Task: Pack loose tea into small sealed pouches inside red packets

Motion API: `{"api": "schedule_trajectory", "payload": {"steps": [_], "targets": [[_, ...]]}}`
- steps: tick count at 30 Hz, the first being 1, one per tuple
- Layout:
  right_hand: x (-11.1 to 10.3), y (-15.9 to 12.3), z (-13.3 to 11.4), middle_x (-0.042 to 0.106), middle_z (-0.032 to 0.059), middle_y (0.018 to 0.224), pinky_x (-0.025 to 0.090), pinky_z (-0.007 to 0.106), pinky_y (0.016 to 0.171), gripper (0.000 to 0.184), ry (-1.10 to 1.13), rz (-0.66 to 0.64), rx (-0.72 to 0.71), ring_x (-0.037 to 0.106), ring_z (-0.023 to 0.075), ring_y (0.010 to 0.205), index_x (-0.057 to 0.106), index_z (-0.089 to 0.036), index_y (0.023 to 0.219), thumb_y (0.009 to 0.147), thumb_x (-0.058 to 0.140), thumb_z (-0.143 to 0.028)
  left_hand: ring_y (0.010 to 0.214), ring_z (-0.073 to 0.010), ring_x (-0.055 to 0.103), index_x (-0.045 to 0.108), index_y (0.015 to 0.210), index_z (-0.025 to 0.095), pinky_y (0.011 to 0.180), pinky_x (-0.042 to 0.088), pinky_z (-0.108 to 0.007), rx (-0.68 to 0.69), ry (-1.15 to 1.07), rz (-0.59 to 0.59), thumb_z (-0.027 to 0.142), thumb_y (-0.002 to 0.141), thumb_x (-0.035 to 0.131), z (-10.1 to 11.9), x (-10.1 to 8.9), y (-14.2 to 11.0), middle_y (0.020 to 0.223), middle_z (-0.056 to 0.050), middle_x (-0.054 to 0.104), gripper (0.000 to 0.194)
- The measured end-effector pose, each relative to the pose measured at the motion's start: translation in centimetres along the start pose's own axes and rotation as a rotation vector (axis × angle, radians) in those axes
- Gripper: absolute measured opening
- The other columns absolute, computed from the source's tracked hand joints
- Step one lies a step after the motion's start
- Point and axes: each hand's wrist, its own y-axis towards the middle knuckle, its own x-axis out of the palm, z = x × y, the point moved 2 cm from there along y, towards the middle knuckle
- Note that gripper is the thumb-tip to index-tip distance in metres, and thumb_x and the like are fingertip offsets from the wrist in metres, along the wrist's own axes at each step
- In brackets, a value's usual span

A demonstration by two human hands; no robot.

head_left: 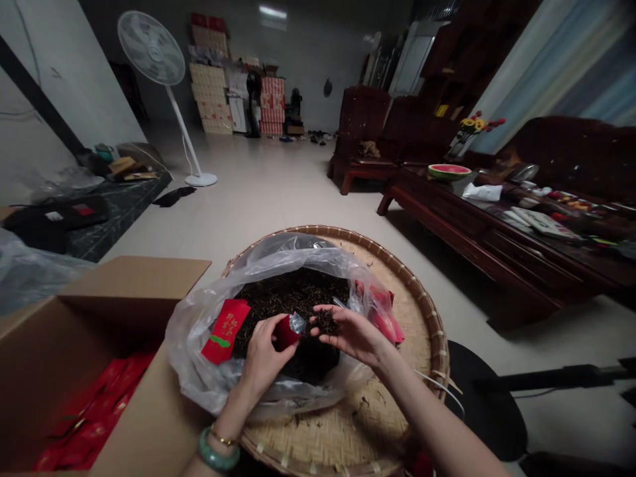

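Left fingers grip an open red foil-lined pouch; beside its mouth, right fingers cup dark dried leaves not yet inside, while many red packets already lie in the brown cardboard box left of the fingers.

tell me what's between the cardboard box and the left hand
The head view shows the plastic bag's left side and some red packets lying between them.

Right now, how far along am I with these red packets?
Apparently done: red packets in the cardboard box, contents hidden. In hand: the left hand holds an open packet; the open right hand carries dark leaves beside its mouth. Remaining: loose leaves in the plastic bag.
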Motion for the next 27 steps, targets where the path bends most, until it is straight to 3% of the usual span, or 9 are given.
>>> {"api": "schedule_trajectory", "payload": {"steps": [6,11,20,27], "targets": [[1.3,-0.4,-1.4,0.064,0.0047,0.1,0.046,0.029,0.083,0.048,-0.154,-0.033,-0.065,0.063,0.0128,0.081,0.057,-0.017,0.1,0.054,0.06,-0.004,0.086,-0.0215,0.059,0.057,0.106,0.02,0.062,0.052,-0.029,0.003,0.021,-0.036,0.019,0.066,0.066,0.5,0.1,0.2,0.096,-0.006,0.062,0.041],[1.9,-0.4,-1.8,0.063,0.0014,0.094,0.046,0.029,0.083,0.043,-0.388,-0.02,-0.125,0.062,0.012,0.079,0.056,-0.017,0.098,0.057,0.066,-0.009,0.09,-0.0225,0.058,0.055,0.108,0.021,0.065,0.052,-0.031,0.013,0.015,-0.052,0.015,0.066,0.063,0.8,0.1,0.2,0.098,-0.006,0.062,0.043],[3.1,0.1,-3.2,0.065,0.0001,0.09,0.047,0.026,0.07,0.04,-1.192,-0.022,-0.303,0.059,0.0147,0.079,0.06,-0.019,0.1,0.062,0.059,-0.006,0.093,-0.0234,0.057,0.056,0.107,0.022,0.074,0.051,-0.035,0.038,0.012,-0.054,0.012,0.065,0.062,1.4,0.5,0.3,0.098,-0.005,0.062,0.044],[3.2,0.4,-2.2,0.064,0.0029,0.092,0.05,0.027,0.07,0.042,-1.248,0.052,-0.365,0.061,0.0138,0.076,0.055,-0.017,0.105,0.065,0.056,-0.004,0.095,-0.0242,0.057,0.056,0.108,0.019,0.077,0.051,-0.037,0.047,0.037,-0.054,0.012,0.064,0.063,1.3,0.5,0.3,0.099,-0.006,0.063,0.046]]}}
